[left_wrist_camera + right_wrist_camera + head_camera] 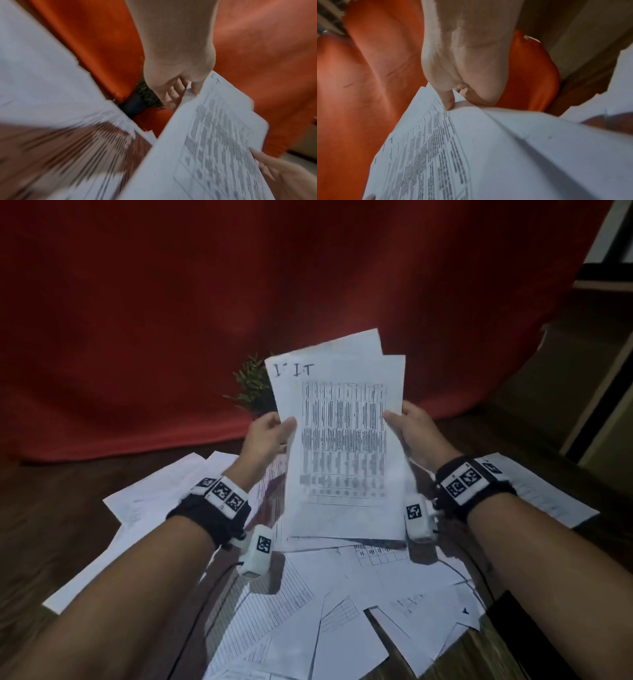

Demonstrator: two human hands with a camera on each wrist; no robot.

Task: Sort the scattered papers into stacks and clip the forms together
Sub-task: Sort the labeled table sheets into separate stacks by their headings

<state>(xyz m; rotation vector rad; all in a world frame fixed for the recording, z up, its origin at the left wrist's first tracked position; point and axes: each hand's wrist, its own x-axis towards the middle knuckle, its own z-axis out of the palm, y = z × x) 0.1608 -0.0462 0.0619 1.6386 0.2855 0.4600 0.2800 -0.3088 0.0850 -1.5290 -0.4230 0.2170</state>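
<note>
I hold a small bundle of printed forms [342, 440] upright above the table, a dense table of text facing me and a second sheet fanned out behind its top right. My left hand [270, 433] grips the bundle's left edge, thumb on the front. My right hand [407, 422] pinches the right edge, thumb on the printed face. The left wrist view shows the left hand [178, 88] with its fingers behind the forms [214, 148]. The right wrist view shows the right hand [453, 100] pinching the forms [445, 155]. Many loose papers [308, 604] lie scattered below.
The papers cover a dark wooden table [51, 508]. A red cloth backdrop [171, 320] hangs close behind. A small green potted plant [253, 388] stands just beyond the held forms. Wooden furniture [599, 371] rises at the right. A dark object [513, 621] lies at the near right.
</note>
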